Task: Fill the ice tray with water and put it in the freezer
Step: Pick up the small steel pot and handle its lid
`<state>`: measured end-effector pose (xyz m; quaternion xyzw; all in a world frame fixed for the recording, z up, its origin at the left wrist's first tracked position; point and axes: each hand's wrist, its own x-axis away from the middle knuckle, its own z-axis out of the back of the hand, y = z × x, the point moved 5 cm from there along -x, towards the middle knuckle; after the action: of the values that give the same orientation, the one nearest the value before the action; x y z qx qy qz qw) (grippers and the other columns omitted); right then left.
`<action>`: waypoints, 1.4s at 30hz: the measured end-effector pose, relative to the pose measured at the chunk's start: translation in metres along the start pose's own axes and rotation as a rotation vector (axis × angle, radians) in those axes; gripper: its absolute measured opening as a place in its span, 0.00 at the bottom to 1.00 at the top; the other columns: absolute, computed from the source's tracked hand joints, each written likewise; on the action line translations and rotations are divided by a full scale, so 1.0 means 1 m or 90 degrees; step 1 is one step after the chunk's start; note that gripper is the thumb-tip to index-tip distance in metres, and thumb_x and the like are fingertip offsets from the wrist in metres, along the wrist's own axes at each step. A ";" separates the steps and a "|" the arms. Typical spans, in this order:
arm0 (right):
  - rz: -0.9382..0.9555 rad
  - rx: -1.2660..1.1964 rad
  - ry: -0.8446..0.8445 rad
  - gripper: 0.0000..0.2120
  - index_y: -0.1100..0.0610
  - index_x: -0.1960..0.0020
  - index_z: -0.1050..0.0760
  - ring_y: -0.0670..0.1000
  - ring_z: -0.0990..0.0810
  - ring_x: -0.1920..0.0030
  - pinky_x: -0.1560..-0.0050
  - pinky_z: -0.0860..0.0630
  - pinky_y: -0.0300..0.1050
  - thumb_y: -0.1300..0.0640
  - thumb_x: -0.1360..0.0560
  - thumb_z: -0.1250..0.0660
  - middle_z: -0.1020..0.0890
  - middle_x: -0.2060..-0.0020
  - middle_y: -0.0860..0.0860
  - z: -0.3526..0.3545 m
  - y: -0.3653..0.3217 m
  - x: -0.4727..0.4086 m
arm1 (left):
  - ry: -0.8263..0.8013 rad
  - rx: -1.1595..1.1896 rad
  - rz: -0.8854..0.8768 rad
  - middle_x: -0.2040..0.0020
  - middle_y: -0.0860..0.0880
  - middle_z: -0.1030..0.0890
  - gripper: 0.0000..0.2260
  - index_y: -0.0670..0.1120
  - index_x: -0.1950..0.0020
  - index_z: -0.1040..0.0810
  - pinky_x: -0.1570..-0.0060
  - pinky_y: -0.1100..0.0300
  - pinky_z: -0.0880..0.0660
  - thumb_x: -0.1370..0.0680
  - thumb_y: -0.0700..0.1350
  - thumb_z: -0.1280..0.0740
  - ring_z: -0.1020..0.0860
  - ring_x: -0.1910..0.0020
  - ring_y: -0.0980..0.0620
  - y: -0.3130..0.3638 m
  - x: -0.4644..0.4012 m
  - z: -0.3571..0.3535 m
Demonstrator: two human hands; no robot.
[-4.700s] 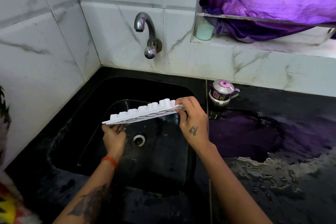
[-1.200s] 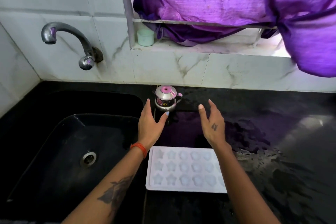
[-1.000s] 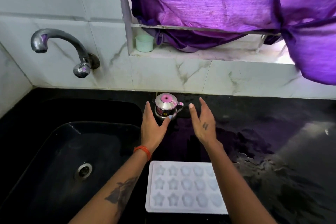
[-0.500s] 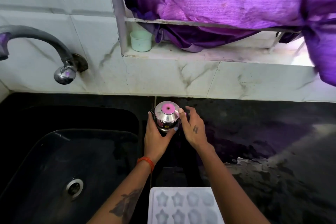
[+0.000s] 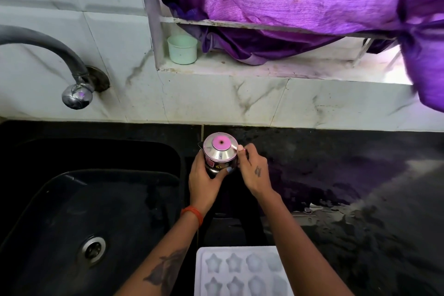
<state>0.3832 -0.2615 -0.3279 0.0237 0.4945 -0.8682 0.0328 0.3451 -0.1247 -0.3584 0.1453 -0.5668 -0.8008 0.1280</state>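
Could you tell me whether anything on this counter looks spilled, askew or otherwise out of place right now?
Yes: water is spread over the black counter to the right of the ice tray, in puddles with ragged edges. The small steel pot stands upright, lid on, in both hands' grip. Nothing looks damaged.

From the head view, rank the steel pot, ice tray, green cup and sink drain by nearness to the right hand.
1. Steel pot: gripped by the right hand.
2. Ice tray: near counter edge, below the hand.
3. Green cup: on the window ledge behind.
4. Sink drain: far left, in the basin.
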 end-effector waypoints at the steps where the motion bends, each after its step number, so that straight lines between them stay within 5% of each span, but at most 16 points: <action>1: -0.002 0.003 0.001 0.15 0.58 0.60 0.35 0.45 0.31 0.69 0.65 0.34 0.43 0.48 0.19 0.44 0.28 0.70 0.48 0.001 0.001 0.001 | -0.004 -0.001 -0.001 0.36 0.49 0.25 0.34 0.46 0.31 0.31 0.38 0.57 0.30 0.34 0.50 0.23 0.28 0.37 0.52 0.000 0.001 0.000; 6: -0.002 -0.002 0.014 0.17 0.58 0.60 0.33 0.48 0.27 0.66 0.64 0.30 0.44 0.46 0.20 0.44 0.25 0.68 0.50 0.008 0.002 0.017 | -0.024 -0.003 -0.008 0.38 0.49 0.23 0.34 0.47 0.32 0.30 0.43 0.66 0.32 0.35 0.48 0.22 0.26 0.39 0.52 0.004 0.012 0.004; 10: 0.001 -0.029 0.054 0.19 0.60 0.59 0.30 0.57 0.21 0.62 0.57 0.24 0.55 0.45 0.21 0.42 0.20 0.66 0.58 0.018 0.002 0.034 | -0.032 0.004 -0.031 0.40 0.51 0.22 0.34 0.49 0.33 0.29 0.49 0.77 0.34 0.36 0.49 0.22 0.25 0.43 0.56 0.014 0.027 0.010; 18: 0.013 -0.081 0.114 0.19 0.57 0.62 0.28 0.62 0.19 0.59 0.56 0.22 0.63 0.42 0.25 0.39 0.19 0.66 0.59 0.051 -0.015 0.079 | -0.037 0.042 -0.063 0.43 0.53 0.21 0.34 0.50 0.34 0.27 0.47 0.74 0.31 0.38 0.47 0.21 0.24 0.43 0.57 0.045 0.072 0.026; 26: 0.024 -0.104 0.121 0.20 0.56 0.64 0.26 0.62 0.19 0.61 0.58 0.21 0.62 0.39 0.28 0.36 0.19 0.68 0.57 0.080 -0.021 0.134 | -0.030 0.065 -0.044 0.47 0.54 0.18 0.36 0.51 0.37 0.24 0.46 0.55 0.23 0.44 0.59 0.24 0.21 0.46 0.57 0.053 0.129 0.033; 31: 0.022 -0.105 0.091 0.20 0.54 0.66 0.26 0.62 0.19 0.61 0.57 0.21 0.63 0.38 0.30 0.35 0.20 0.69 0.56 0.096 -0.017 0.161 | -0.015 0.077 -0.020 0.48 0.55 0.18 0.30 0.53 0.40 0.24 0.49 0.65 0.24 0.40 0.47 0.19 0.21 0.48 0.58 0.058 0.165 0.031; 34: 0.034 -0.080 0.076 0.17 0.56 0.65 0.25 0.60 0.19 0.62 0.58 0.21 0.61 0.45 0.26 0.33 0.19 0.69 0.56 0.106 -0.014 0.174 | -0.009 0.105 0.003 0.50 0.59 0.19 0.30 0.54 0.40 0.24 0.51 0.70 0.26 0.39 0.45 0.20 0.22 0.49 0.63 0.059 0.187 0.026; 42: 0.035 -0.071 0.037 0.16 0.58 0.65 0.24 0.60 0.19 0.62 0.58 0.21 0.62 0.47 0.26 0.33 0.19 0.70 0.55 0.124 -0.005 0.199 | 0.008 0.164 0.051 0.48 0.57 0.18 0.27 0.53 0.41 0.24 0.47 0.67 0.25 0.38 0.46 0.20 0.22 0.47 0.61 0.055 0.229 0.008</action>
<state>0.1837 -0.3720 -0.2754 0.0609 0.5419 -0.8371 0.0431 0.1322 -0.2203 -0.3236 0.1429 -0.6695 -0.7147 0.1435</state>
